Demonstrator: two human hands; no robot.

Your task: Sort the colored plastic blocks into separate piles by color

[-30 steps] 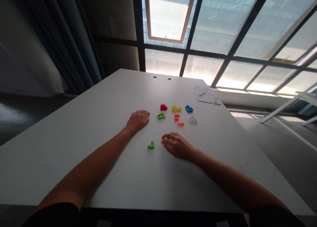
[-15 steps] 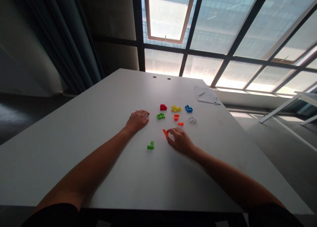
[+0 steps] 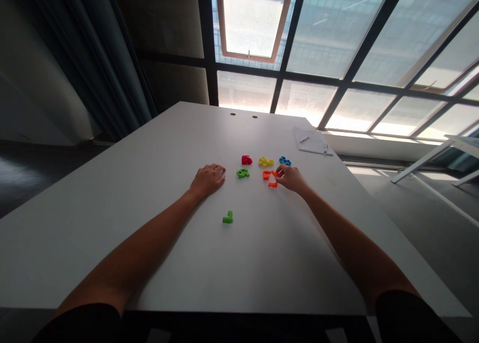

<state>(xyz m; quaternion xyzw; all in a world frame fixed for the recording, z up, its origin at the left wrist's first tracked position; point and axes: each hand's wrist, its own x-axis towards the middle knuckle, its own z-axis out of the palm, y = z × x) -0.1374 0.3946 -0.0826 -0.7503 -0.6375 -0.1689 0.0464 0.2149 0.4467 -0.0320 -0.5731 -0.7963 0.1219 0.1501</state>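
Your right hand [image 3: 291, 178] pinches an orange piece [image 3: 274, 173] nearer the right edge of the surface [image 3: 194, 273] than the left, just beside the orange block [image 3: 266, 175] and small orange part [image 3: 273, 184]. Your left hand [image 3: 207, 179] rests palm down; its grip cannot be determined. The green L-shaped piece [image 3: 227, 219] lies closest to the near edge, the paper [image 3: 313, 144] by the far right corner.

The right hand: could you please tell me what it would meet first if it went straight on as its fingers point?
Probably the orange block, just left of the small orange piece in the right hand; whether those two touch is unclear.
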